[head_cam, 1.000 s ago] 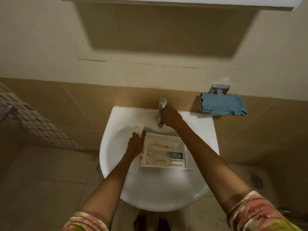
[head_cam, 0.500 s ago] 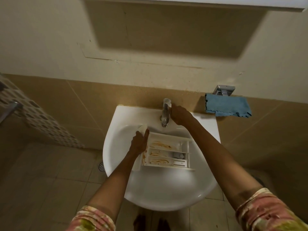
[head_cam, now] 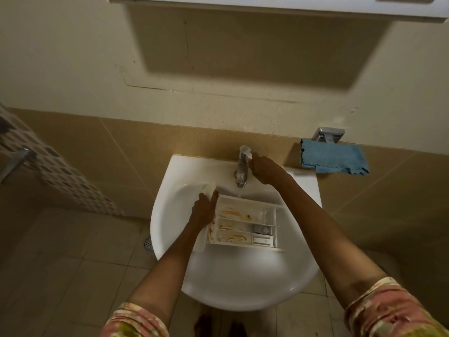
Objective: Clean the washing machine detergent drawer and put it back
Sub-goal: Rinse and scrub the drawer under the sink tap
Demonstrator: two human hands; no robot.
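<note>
A white detergent drawer with brown stains in its compartments lies in the white sink. My left hand grips the drawer's front panel at its left end. My right hand is at the right side of the chrome tap, its fingertips on the tap's handle. A thin stream of water falls from the spout onto the drawer's far edge.
A blue cloth hangs from a chrome holder on the tiled wall, right of the sink. A patterned panel stands at the left. A floor drain lies beside the sink. A white cabinet edge overhangs above.
My right hand slid from the front of the tap to its right side, onto the handle. Water now runs from the spout. My left hand kept its hold on the drawer.
</note>
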